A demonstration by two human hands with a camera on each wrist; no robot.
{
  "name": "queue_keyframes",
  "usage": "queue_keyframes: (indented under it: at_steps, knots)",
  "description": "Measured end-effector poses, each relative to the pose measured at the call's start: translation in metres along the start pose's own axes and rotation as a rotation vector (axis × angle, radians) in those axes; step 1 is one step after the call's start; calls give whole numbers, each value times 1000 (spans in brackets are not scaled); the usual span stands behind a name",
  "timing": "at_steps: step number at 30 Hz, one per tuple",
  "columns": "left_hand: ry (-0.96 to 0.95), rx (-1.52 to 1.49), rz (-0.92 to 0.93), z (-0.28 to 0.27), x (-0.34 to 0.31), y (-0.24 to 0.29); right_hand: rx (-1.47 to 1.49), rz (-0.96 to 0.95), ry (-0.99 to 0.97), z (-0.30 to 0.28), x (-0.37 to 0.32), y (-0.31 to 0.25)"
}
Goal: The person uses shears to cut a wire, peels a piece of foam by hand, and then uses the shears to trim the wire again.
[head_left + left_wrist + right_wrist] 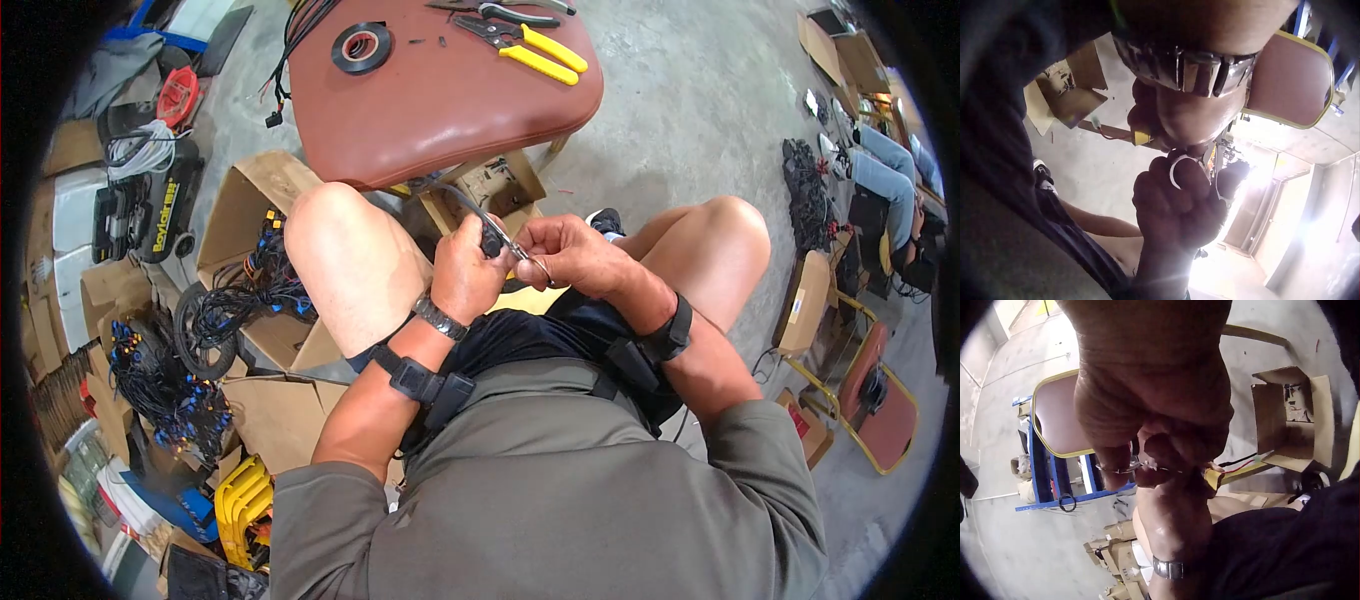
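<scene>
My left hand grips a dark cable above the lap, its fingers curled. A yellow connector with thin red and black wires sticks out beside these fingers; in the right wrist view the same yellow connector shows below the palm. My right hand holds small metal scissors by their ring handles, close against the left fingers. One pale handle loop curves around a right finger in the left wrist view. The scissors' blades are mostly hidden between the two hands.
Ahead stands a red-brown padded chair, bearing black tape, yellow-handled wire strippers and pliers. An open carton sits beneath it. Boxes of bundled cables stand left; another person's legs show at right.
</scene>
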State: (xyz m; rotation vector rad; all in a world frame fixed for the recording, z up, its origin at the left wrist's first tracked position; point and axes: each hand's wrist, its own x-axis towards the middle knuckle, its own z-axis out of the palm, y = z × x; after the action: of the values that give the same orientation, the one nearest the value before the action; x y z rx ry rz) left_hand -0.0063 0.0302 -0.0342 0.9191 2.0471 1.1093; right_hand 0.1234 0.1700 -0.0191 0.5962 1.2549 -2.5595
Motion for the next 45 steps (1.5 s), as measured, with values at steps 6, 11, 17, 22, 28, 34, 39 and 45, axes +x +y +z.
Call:
queue_keyframes:
  at_steps: [6, 11, 17, 22, 28, 34, 39, 45]
  knots:
    - [-23, 15, 58, 0, -3, 3, -182, 26, 26, -4, -8, -13]
    - [-77, -3, 24, -1, -5, 1, -210, 49, 21, -10, -10, -13]
    - [-63, 82, 63, 3, -5, -5, -126, 186, 16, -16, -16, -31]
    - [-57, 3, 33, 2, -4, 2, -131, 154, -11, -16, -14, -29]
    - [-62, -163, -61, 4, -4, -5, -273, 22, 47, -2, -9, -11]
    - [-69, -233, -59, 7, -4, -10, -459, -61, 135, 5, -6, 4]
    - [-72, -266, -59, 8, -5, -13, -471, -75, 134, 5, -6, 9]
    - [-128, -234, -68, 4, -6, -9, -351, -125, 81, 0, -5, 19]
